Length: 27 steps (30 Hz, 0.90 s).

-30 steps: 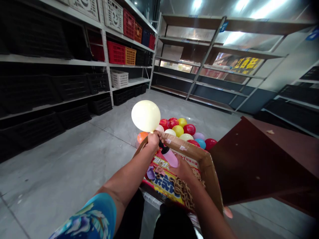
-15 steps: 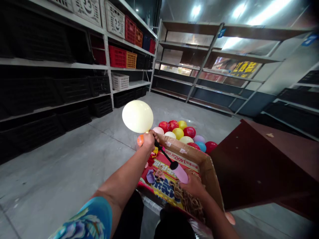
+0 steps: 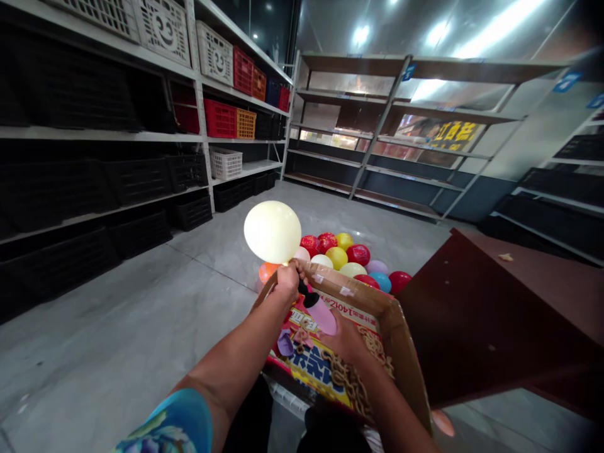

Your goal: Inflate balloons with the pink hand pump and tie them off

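A pale yellow inflated balloon [image 3: 272,232] stands above my left hand [image 3: 289,281], whose fingers are closed round its neck and the nozzle end of a balloon pump. My right hand [image 3: 343,336] is wrapped round the pink barrel of that balloon pump [image 3: 323,314]. The pump's black shaft is pushed in, and its two parts sit close together. Below both hands is an open cardboard box [image 3: 408,352]. Inside it lie a purple uninflated balloon [image 3: 285,343] and a heap of tan, twisted strands [image 3: 346,377].
Several inflated balloons [image 3: 358,254] in mixed colours lie on the floor beyond the box. A dark red panel [image 3: 472,327] stands close on the right. Shelving with crates [image 3: 221,118] lines the left; a metal rack [image 3: 372,135] stands at the back.
My right hand has pushed the pink barrel up toward my left hand, shortening the pump. The pale balloon has shifted slightly right and down in view.
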Available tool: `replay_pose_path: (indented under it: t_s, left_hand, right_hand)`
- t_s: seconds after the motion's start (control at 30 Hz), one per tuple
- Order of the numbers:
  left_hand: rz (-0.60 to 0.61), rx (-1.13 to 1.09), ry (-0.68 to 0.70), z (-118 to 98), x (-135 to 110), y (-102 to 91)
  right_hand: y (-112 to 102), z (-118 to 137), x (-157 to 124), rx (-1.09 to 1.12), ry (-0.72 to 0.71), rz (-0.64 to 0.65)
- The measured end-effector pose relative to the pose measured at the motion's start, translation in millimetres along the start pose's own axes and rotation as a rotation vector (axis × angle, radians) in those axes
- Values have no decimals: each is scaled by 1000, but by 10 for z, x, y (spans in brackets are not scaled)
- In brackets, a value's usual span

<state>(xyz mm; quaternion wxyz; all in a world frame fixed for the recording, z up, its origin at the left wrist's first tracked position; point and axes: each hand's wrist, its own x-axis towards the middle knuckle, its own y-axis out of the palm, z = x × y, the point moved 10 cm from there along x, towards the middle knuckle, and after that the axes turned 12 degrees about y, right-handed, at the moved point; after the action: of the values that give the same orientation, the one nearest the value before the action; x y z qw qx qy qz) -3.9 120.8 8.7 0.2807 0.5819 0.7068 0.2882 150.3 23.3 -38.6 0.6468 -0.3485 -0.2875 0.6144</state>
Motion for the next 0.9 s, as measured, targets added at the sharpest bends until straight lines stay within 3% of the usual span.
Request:
replay_pose_path:
  t_s: [0.13, 0.27, 0.4, 0.5, 0.73, 0.9]
  left_hand:
    - [25, 65, 83, -225, 106, 3]
    - [9, 35, 154, -444, 215, -47]
    - [-9, 14, 154, -427, 205, -126]
    - [24, 8, 129, -284, 118, -121]
    - [71, 60, 45, 78, -86, -81]
    - [59, 60, 37, -13, -28, -77]
  right_hand:
    - [-60, -116, -116, 4, -1, 2]
    - [-82, -416, -197, 2, 39, 32]
    - [42, -629, -219, 15, 70, 76]
    - [89, -539, -199, 26, 58, 47]
    - [69, -16, -137, 41, 60, 28]
    - [88, -123, -170, 46, 48, 46]
